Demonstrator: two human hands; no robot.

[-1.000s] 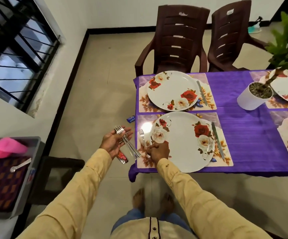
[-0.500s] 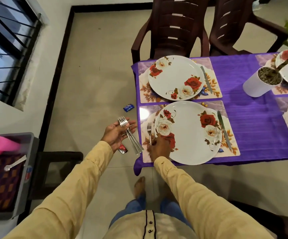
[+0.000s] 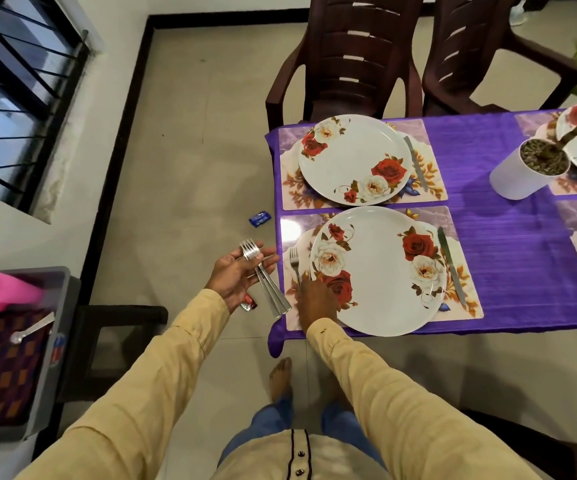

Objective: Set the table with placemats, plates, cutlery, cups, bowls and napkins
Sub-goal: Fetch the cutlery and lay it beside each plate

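Forks (image 3: 265, 284) lie on flat left hand (image 3: 233, 277); right hand (image 3: 314, 304) pinches one fork (image 3: 294, 262)

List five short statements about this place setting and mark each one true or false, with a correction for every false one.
1. The left hand holds several forks. True.
2. The far plate already has a fork beside it. False: no fork shows next to it.
3. A knife lies on the right of the near plate. True.
4. The tablecloth is green. False: it is purple.
5. The right hand is lifting the near plate. False: its grip is on the handle of a single fork that lies on the near placemat, left of that plate.
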